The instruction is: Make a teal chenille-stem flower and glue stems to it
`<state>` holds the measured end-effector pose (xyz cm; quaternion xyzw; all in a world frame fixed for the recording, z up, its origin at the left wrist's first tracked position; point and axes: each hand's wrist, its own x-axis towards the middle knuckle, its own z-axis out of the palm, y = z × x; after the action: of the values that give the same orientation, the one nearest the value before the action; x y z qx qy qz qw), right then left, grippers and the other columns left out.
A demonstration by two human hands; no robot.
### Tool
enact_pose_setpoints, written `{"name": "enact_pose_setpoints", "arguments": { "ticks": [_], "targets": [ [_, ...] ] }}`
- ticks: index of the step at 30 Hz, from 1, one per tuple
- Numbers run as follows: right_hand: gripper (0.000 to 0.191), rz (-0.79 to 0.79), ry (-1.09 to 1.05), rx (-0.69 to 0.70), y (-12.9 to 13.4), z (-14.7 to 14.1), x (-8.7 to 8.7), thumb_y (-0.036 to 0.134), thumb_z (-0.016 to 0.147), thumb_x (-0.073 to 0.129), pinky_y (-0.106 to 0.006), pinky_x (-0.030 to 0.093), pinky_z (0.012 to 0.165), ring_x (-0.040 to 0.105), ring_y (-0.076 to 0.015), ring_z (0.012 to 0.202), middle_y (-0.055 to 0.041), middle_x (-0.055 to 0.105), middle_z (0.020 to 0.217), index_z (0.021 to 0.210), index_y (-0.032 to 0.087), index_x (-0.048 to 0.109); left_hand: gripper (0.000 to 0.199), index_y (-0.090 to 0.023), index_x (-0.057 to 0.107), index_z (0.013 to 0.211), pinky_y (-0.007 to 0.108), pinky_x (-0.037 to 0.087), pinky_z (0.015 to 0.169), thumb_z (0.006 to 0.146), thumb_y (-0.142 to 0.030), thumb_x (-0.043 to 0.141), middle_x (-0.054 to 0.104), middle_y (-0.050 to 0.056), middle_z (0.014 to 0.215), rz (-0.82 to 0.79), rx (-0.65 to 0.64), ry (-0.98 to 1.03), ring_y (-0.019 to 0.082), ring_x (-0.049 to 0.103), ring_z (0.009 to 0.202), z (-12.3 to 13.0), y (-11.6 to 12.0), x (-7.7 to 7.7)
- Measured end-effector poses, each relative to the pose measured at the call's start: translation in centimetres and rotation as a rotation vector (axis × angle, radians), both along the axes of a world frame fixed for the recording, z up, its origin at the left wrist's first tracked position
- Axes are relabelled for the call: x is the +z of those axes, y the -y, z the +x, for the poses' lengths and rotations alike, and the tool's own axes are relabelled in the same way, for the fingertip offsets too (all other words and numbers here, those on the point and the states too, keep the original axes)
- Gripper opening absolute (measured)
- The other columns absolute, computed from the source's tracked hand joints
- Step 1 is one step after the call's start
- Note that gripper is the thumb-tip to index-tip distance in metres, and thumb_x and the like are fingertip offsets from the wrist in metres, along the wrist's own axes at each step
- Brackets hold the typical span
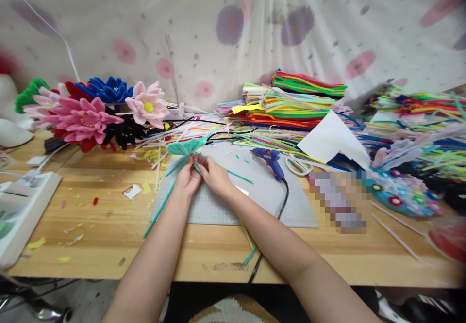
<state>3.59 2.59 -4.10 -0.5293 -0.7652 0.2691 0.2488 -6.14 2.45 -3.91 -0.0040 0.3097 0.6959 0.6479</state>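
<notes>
A teal fan-shaped piece of fuzzy stems [186, 146] is held up over the grey cutting mat [294, 211]. My left hand [189, 177] pinches its gathered base from the left. Close against it, my right hand [214, 173] has its fingers closed on the same base. Teal stems stick out from the hands, one [158, 215] running down to the left and another [240, 176] to the right across the mat. The exact grip of the fingertips is partly hidden where the hands meet.
A blue glue gun [270, 160] lies on the mat, its black cord crossing the front edge. Beside it are scissors [298, 166]. Stem bundles [298, 102] are piled behind. Fuzzy flowers [83, 117] stand at back left, a white box [25, 216] at left, white paper [335, 141] at right.
</notes>
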Motion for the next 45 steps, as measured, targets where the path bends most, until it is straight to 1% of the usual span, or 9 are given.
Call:
{"name": "enact_pose_setpoints", "arguments": {
  "ticks": [4, 10, 14, 17, 21, 34, 38, 41, 45],
  "targets": [
    [0.029, -0.231, -0.146, 0.152, -0.5, 0.1, -0.1, 0.044, 0.088, 0.034, -0.024, 0.041, 0.061, 0.058, -0.0130, 0.065, -0.0015, 0.063, 0.075, 0.098, 0.018, 0.044, 0.022, -0.014, 0.060, 0.071, 0.030, 0.048, 0.083, 0.086, -0.013, 0.043, 0.063, -0.001, 0.061, 0.038, 0.032, -0.028, 0.013, 0.065, 0.078, -0.7, 0.1, 0.3],
    [0.026, -0.190, -0.142, 0.344, -1.1, -0.2, 1.2, 0.028, 0.089, 0.034, -0.024, 0.041, 0.065, 0.054, -0.0114, 0.068, -0.0012, 0.055, 0.071, 0.069, 0.017, 0.048, 0.015, -0.014, 0.061, 0.077, 0.032, 0.049, 0.085, 0.083, -0.011, 0.048, 0.066, 0.000, 0.065, 0.025, 0.103, -0.110, 0.011, 0.066, 0.073, -1.6, 0.1, 0.5],
    [0.031, -0.544, -0.324, 0.417, -1.0, -0.5, 1.5, 0.034, 0.091, 0.030, -0.018, 0.035, 0.043, 0.036, -0.0054, 0.038, 0.0064, 0.039, 0.049, 0.067, 0.018, 0.042, 0.013, -0.012, 0.060, 0.076, 0.031, 0.052, 0.077, 0.082, -0.010, 0.049, 0.065, 0.000, 0.064, -0.012, 0.193, -0.169, 0.011, 0.065, 0.067, -2.0, 0.1, 0.6],
    [0.029, -0.727, -0.427, 0.449, -0.6, -0.4, 1.5, 0.032, 0.091, 0.031, -0.016, 0.030, 0.033, 0.030, -0.0045, 0.031, 0.0094, 0.035, 0.042, 0.068, 0.018, 0.041, 0.013, -0.011, 0.060, 0.074, 0.027, 0.053, 0.072, 0.082, -0.010, 0.049, 0.065, 0.000, 0.063, -0.041, 0.260, -0.197, 0.010, 0.065, 0.064, -2.3, 0.1, 0.8],
    [0.027, -0.788, -0.458, 0.465, -0.6, 0.3, 1.7, 0.028, 0.091, 0.034, -0.015, 0.031, 0.030, 0.032, -0.0044, 0.028, 0.0096, 0.037, 0.039, 0.067, 0.017, 0.042, 0.013, -0.012, 0.061, 0.074, 0.024, 0.053, 0.071, 0.081, -0.009, 0.050, 0.065, 0.000, 0.064, -0.037, 0.308, -0.197, 0.009, 0.065, 0.065, -2.5, 0.3, 1.1],
    [0.025, -1.077, -0.654, 0.480, -0.7, 0.7, 1.8, 0.032, 0.089, 0.039, -0.014, 0.032, 0.031, 0.030, -0.0046, 0.029, 0.0095, 0.036, 0.036, 0.069, 0.017, 0.041, 0.020, -0.014, 0.056, 0.069, 0.033, 0.050, 0.078, 0.085, -0.014, 0.044, 0.059, -0.003, 0.057, 0.076, 0.236, -0.117, 0.013, 0.066, 0.074, -1.9, 0.1, 0.8],
    [0.023, -1.127, -0.620, 0.506, -0.7, 0.5, 1.5, 0.028, 0.089, 0.036, -0.016, 0.037, 0.034, 0.038, -0.0062, 0.032, 0.0073, 0.041, 0.039, 0.070, 0.017, 0.043, 0.023, -0.014, 0.050, 0.065, 0.020, 0.050, 0.061, 0.086, -0.012, 0.041, 0.055, -0.003, 0.058, 0.104, 0.291, -0.127, 0.006, 0.059, 0.055, -1.8, 0.0, 0.7],
    [0.023, -1.144, -0.530, 0.558, -0.5, 0.7, 1.2, 0.026, 0.089, 0.034, -0.020, 0.045, 0.041, 0.045, -0.0071, 0.036, 0.0053, 0.047, 0.044, 0.072, 0.015, 0.046, 0.028, -0.014, 0.047, 0.064, 0.009, 0.030, 0.034, 0.089, -0.012, 0.035, 0.048, -0.004, 0.053, 0.107, 0.308, -0.087, -0.001, 0.037, 0.035, -2.4, 0.1, 1.0],
    [0.023, -0.960, -0.343, 0.640, -0.7, 2.3, 1.9, 0.025, 0.088, 0.034, -0.025, 0.049, 0.051, 0.056, -0.0101, 0.051, -0.0029, 0.060, 0.065, 0.082, 0.012, 0.053, 0.031, -0.014, 0.044, 0.063, 0.010, 0.017, 0.028, 0.091, -0.014, 0.031, 0.044, -0.005, 0.052, 0.106, 0.308, -0.026, -0.002, 0.025, 0.031, -3.9, 0.2, 1.8]
  ]
}}
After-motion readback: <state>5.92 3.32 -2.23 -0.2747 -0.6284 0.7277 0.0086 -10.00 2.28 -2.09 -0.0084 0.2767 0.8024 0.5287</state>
